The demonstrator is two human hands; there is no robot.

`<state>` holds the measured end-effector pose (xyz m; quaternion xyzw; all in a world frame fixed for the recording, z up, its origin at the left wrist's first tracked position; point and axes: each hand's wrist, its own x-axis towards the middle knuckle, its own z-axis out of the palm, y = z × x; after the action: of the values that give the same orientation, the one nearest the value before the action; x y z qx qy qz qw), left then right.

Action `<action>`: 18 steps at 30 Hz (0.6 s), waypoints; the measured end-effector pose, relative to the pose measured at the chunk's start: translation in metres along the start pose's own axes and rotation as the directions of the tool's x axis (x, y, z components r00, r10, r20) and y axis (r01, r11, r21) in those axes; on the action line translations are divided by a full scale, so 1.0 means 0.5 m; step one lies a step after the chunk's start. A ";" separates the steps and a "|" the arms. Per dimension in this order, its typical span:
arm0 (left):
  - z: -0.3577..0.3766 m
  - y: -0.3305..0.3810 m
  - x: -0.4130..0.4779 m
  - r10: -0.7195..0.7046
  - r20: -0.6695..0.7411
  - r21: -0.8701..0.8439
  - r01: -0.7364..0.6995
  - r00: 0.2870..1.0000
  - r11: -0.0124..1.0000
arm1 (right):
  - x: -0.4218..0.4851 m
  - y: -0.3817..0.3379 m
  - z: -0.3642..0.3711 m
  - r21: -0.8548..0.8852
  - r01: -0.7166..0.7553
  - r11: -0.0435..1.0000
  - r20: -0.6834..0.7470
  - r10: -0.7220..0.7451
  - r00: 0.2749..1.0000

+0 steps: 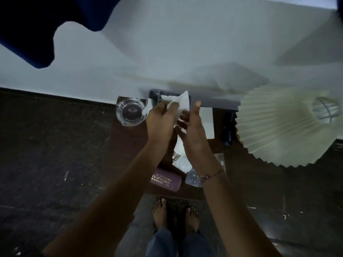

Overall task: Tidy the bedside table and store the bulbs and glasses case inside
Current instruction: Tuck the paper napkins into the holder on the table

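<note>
I look straight down on a dark brown bedside table (130, 145). Above its far middle, my left hand (161, 119) and my right hand (193, 130) both pinch a crumpled white tissue (181, 101). Under my wrists lie white bulbs (182, 162), one with a metal screw base. A mauve glasses case (166, 179) with gold lettering lies at the table's near edge, partly hidden by my left forearm. Beside it, a clear bulb or packet (193, 178) sits under my right wrist.
A glass ashtray (130, 112) stands at the far left of the table. A grey tray (154, 95) lies at the back by the wall. A pleated cream lampshade (282, 127) fills the right. A dark blue object (228, 127) stands by it. My bare feet (174, 216) are below.
</note>
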<state>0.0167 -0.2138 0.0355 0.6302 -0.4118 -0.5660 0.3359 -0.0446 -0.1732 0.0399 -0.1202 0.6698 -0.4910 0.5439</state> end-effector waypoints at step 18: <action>0.051 0.011 0.036 -0.164 0.200 -0.256 0.213 0.966 0.943 | 0.112 -0.012 -0.039 0.057 0.033 0.998 0.087 -0.038 0.995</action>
<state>-0.0088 -0.2313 0.0294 0.5617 -0.2945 -0.7008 0.3267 -0.0845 -0.2050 0.0090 -0.1388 0.6290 -0.5131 0.5672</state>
